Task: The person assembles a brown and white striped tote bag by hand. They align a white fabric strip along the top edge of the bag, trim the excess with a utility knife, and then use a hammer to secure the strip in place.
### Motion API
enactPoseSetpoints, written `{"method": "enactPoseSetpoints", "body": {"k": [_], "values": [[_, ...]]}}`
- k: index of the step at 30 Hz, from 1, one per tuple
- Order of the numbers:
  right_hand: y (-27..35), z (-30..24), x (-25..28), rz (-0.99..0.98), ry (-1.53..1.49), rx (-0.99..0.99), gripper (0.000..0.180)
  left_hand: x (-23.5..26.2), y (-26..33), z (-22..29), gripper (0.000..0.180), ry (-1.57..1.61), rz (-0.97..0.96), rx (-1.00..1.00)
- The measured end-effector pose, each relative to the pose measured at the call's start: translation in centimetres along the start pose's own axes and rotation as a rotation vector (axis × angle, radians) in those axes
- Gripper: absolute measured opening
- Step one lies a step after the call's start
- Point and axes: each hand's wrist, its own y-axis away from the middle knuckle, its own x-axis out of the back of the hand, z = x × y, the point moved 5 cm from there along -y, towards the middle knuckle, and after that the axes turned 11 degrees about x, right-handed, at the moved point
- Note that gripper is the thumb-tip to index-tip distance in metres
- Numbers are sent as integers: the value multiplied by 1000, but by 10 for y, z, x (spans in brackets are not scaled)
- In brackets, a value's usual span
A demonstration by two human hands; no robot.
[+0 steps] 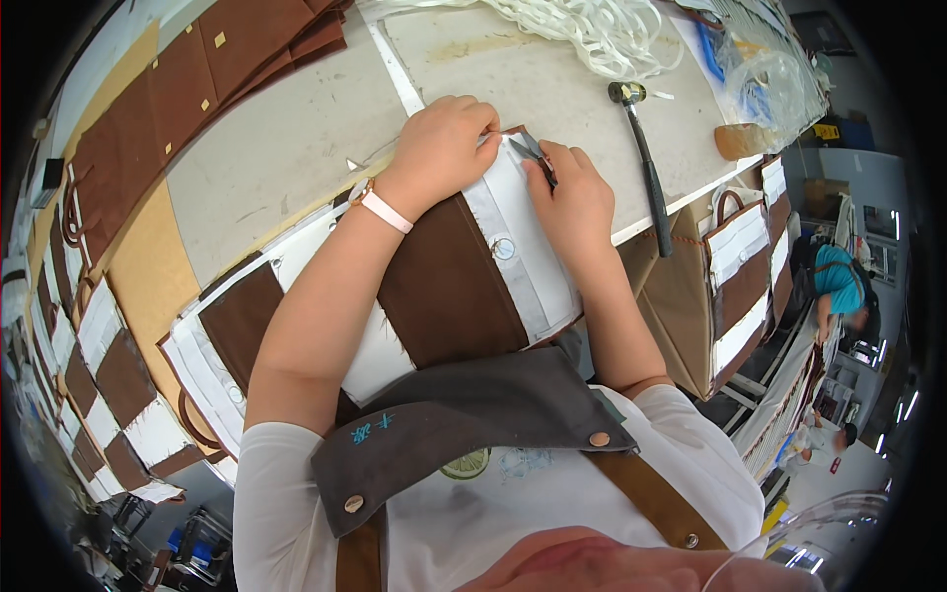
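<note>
Head view showed my left hand (pixel 441 148) pinching the far edge of the soft, floppy brown-and-white bag (pixel 473 276) on the bench (pixel 296 138), right hand (pixel 572 202) gripping small snips (pixel 531 150) there.

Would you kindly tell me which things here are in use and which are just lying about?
In use: brown-and-white fabric bag panel, small dark metal tool, left hand, right hand.

Lying about: black-handled hammer, white cord tangle, stacked brown-and-white panels.
</note>
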Motion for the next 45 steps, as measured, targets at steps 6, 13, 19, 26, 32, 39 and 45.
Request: {"method": "enactPoseSetpoints", "body": {"k": [6,13,19,26,32,39,45], "values": [[0,-2,2,-28,4,20,28,-4,0,-1,7,-19,-32,21],[-12,4,-1,-124,82,22,25,-1,-2,-7,9,68,-132,12],[1,25,24,-19,98,-60,25,1,2,-8,19,111,-175,46],[8,63,39,90,338,-98,26,16,5,2,20,-30,-70,40],[-3,9,29,175,1,287,22,33,14,16,15,-110,8,30],[-11,-22,-12,-90,-138,456,20,15,77,32,30,-347,15,-212],[-5,-25,-20,21,-77,456,22,14,85,31,44,-400,114,-227]]}}
